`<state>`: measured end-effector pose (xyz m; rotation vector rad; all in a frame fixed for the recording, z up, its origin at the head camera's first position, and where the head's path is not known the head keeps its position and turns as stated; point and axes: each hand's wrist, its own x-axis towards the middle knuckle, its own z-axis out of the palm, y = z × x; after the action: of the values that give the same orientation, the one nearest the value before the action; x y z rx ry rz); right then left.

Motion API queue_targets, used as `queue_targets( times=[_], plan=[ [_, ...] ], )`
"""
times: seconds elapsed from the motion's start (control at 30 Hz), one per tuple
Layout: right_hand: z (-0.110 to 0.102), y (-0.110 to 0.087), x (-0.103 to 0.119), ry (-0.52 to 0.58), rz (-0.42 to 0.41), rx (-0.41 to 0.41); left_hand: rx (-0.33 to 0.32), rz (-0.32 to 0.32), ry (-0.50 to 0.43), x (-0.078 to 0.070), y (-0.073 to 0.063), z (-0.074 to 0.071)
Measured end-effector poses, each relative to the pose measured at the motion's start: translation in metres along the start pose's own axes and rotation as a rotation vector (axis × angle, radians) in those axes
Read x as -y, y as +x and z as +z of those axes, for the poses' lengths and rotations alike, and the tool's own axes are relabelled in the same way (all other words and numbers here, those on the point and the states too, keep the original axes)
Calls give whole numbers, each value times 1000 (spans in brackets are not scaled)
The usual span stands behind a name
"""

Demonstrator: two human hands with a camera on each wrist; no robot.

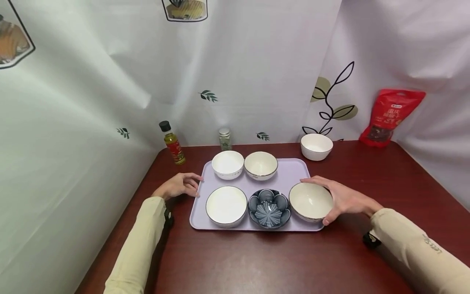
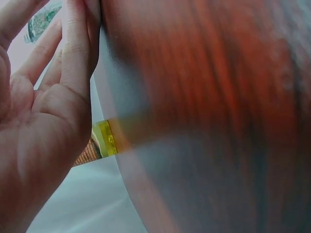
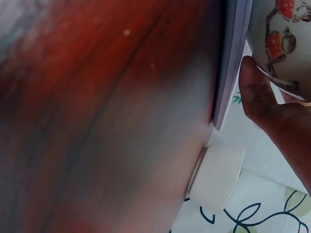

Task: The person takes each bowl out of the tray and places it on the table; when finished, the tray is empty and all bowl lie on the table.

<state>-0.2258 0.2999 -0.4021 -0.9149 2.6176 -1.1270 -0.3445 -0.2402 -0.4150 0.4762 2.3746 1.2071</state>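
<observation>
My right hand [image 1: 346, 200] holds a cream bowl [image 1: 310, 202] at the front right corner of the lilac tray [image 1: 290, 169], thumb at the near side and fingers at the far rim. Red and brown painting shows on this bowl's outside [image 3: 279, 46] in the right wrist view. At the tray's left edge rests my left hand [image 1: 180, 185], its fingers loosely extended and holding no bowl. Beside the held bowl sits a dark blue flower-shaped bowl [image 1: 269, 209], then a white bowl [image 1: 226, 206]. Behind them on the tray are another white bowl [image 1: 228, 164] and a cream one [image 1: 261, 165].
A small white bowl [image 1: 316, 146] stands behind the tray's right end, with a red pouch [image 1: 391, 116] farther right. At the back left are an oil bottle [image 1: 174, 145] and a spice jar [image 1: 225, 139]. White printed sheeting [image 1: 257, 73] bounds the dark red table [image 1: 271, 261].
</observation>
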Motion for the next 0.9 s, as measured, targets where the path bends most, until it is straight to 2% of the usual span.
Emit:
queue_targets(
  times=[0.23, 0.4, 0.67, 0.9],
  plan=[
    [-13, -3, 2, -9, -52, -84, -1, 10, 0, -1, 0, 0],
    [-29, -12, 3, -44, -15, -156, 0, 2, 4, -1, -1, 0],
    [-59, -27, -24, -119, 122, -283, -4, -6, -1, -1, -2, 0],
    [-90, -34, -61, -175, 354, -309, -10, -26, -29, -3, 0, 0]
  ],
)
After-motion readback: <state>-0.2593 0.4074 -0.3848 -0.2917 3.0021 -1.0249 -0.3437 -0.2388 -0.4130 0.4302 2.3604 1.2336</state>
